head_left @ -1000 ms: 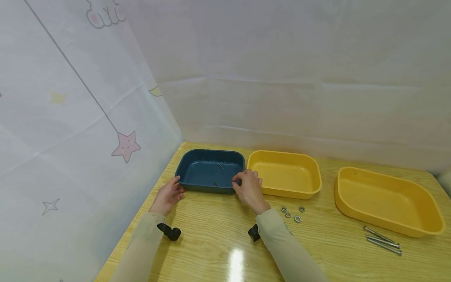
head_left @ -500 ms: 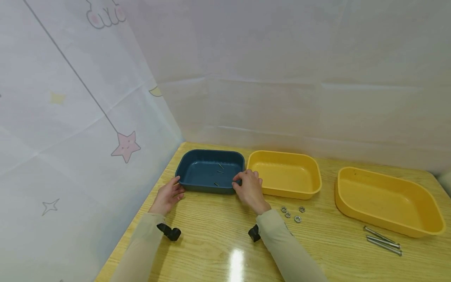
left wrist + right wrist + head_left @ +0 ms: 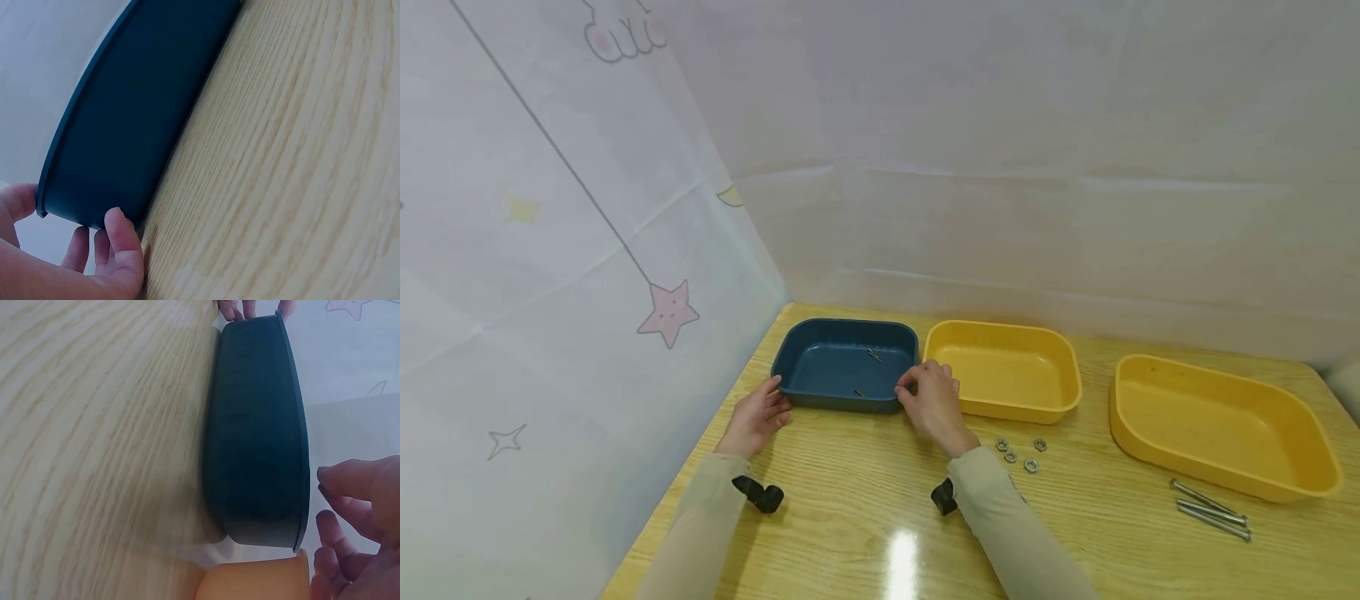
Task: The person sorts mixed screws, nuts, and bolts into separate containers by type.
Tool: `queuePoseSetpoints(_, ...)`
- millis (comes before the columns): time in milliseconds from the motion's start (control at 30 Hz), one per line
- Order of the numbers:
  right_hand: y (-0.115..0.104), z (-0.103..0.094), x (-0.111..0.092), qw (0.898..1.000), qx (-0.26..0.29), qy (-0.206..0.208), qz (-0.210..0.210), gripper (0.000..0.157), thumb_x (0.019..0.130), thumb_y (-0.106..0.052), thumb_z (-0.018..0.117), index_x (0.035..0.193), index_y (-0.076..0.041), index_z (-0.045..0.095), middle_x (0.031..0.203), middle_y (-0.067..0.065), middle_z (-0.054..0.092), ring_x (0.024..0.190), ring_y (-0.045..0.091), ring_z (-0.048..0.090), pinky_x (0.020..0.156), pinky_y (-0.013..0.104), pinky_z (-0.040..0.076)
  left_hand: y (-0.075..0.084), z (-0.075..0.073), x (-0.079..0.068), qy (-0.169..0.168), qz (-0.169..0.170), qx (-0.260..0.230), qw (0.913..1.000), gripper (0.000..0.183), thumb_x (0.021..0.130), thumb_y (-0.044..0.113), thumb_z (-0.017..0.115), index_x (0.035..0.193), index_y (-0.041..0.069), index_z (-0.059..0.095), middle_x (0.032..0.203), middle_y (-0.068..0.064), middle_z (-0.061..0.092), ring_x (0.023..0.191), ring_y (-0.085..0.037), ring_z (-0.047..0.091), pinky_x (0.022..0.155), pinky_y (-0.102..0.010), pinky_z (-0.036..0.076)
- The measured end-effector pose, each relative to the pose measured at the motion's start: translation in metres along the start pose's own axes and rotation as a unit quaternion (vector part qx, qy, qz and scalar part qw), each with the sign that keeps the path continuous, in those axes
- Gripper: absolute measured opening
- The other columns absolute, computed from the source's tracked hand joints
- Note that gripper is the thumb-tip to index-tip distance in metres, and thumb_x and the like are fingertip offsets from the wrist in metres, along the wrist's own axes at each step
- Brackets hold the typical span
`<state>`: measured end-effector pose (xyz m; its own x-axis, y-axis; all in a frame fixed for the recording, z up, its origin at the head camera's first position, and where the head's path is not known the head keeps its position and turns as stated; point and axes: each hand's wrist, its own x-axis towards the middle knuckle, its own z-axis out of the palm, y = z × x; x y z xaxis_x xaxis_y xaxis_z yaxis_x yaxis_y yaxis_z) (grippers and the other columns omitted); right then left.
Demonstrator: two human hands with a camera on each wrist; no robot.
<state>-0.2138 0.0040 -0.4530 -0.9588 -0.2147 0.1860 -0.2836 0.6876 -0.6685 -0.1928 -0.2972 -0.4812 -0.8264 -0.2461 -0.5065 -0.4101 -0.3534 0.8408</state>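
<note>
In the head view, a dark blue plastic tray (image 3: 842,402) stands at the table's left back, with a few small thin screws (image 3: 874,355) lying inside. My left hand (image 3: 756,418) touches the tray's front left corner; in the left wrist view its fingers (image 3: 125,240) are relaxed against the end wall, one fingertip at the rim. Over the front right corner hovers my right hand (image 3: 934,402), thumb and index fingertips close together. The right wrist view shows those fingertips (image 3: 340,478) just off the rim, with nothing visible between them.
Right of the blue tray stands a yellow tray (image 3: 1022,412), nearly touching it. Another yellow tray (image 3: 1225,477) is farther right. Several hex nuts (image 3: 1032,466) and long bolts (image 3: 1213,515) lie on the wooden table (image 3: 842,517). A patterned sheet (image 3: 565,333) rises behind and left.
Between the first and second frames another small screw appeared inside the blue tray; it now lies farther back, close to another screw. Both hands have stayed almost in place.
</note>
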Motion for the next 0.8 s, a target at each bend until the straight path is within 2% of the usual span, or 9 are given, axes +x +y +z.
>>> queuePoseSetpoints(133,0.001,-0.005,-0.001,1.000,0.003,0.001,0.001,0.009,0.089,-0.025,0.069,0.086,-0.017,0.072,0.102,0.004,0.060,0.095,0.024,0.044,0.078,0.039,0.030,0.001,0.000,-0.001,0.000,0.001,-0.004,1.0000,0.057,0.097,0.036,0.057,0.143,0.012,0.034,0.094,0.002,0.057,0.082,-0.015,0.055,0.076,-0.027,0.051)
queuePoseSetpoints(333,0.003,-0.013,-0.002,1.000,0.008,0.018,-0.009,0.009,0.089,-0.024,0.069,0.086,-0.016,0.073,0.100,0.005,0.060,0.094,0.025,0.046,0.079,0.041,0.031,0.002,0.002,-0.004,0.020,0.005,-0.007,0.9998,0.054,0.096,0.034,0.059,0.139,0.011,0.038,0.084,0.004,0.061,0.080,-0.013,0.058,0.076,-0.028,0.052)
queuePoseSetpoints(433,0.005,-0.016,-0.001,1.000,0.003,0.022,-0.007,0.010,0.090,-0.024,0.068,0.087,-0.017,0.073,0.100,0.004,0.060,0.095,0.025,0.046,0.079,0.041,0.032,0.003,0.002,-0.006,0.028,0.011,-0.007,0.9995,0.045,0.095,0.034,0.060,0.131,0.011,0.044,0.082,0.004,0.061,0.080,-0.013,0.059,0.077,-0.028,0.052)
queuePoseSetpoints(533,0.007,-0.020,-0.001,1.000,0.004,0.026,0.000,0.009,0.090,-0.024,0.069,0.087,-0.016,0.073,0.102,0.005,0.061,0.097,0.027,0.047,0.081,0.043,0.032,0.002,0.003,-0.009,0.037,0.023,-0.006,0.9990,0.032,0.094,0.033,0.062,0.116,0.011,0.053,0.079,0.004,0.062,0.080,-0.013,0.060,0.077,-0.028,0.052)
queuePoseSetpoints(633,0.009,-0.025,-0.002,0.999,0.012,0.030,0.004,0.008,0.089,-0.022,0.069,0.087,-0.015,0.073,0.102,0.007,0.061,0.098,0.029,0.047,0.084,0.047,0.033,0.002,0.005,-0.010,0.043,0.039,0.005,0.9983,0.027,0.094,0.032,0.062,0.107,0.010,0.054,0.078,0.003,0.061,0.078,-0.013,0.060,0.075,-0.027,0.052)
queuePoseSetpoints(700,0.012,-0.028,-0.002,0.999,0.011,0.032,0.003,0.008,0.089,-0.021,0.069,0.087,-0.014,0.073,0.102,0.008,0.060,0.098,0.029,0.047,0.085,0.048,0.033,0.002,0.006,-0.011,0.048,0.054,0.023,0.9971,0.030,0.095,0.031,0.061,0.114,0.009,0.053,0.085,0.002,0.059,0.076,-0.012,0.059,0.072,-0.027,0.051)
queuePoseSetpoints(800,0.015,-0.033,-0.003,0.999,0.012,0.038,0.000,0.007,0.089,-0.019,0.069,0.087,-0.013,0.072,0.102,0.009,0.060,0.098,0.030,0.048,0.085,0.049,0.033,0.001,0.008,-0.009,0.070,0.093,0.074,0.9905,0.046,0.097,0.031,0.058,0.134,0.007,0.046,0.101,-0.002,0.054,0.077,-0.012,0.055,0.070,-0.027,0.047)
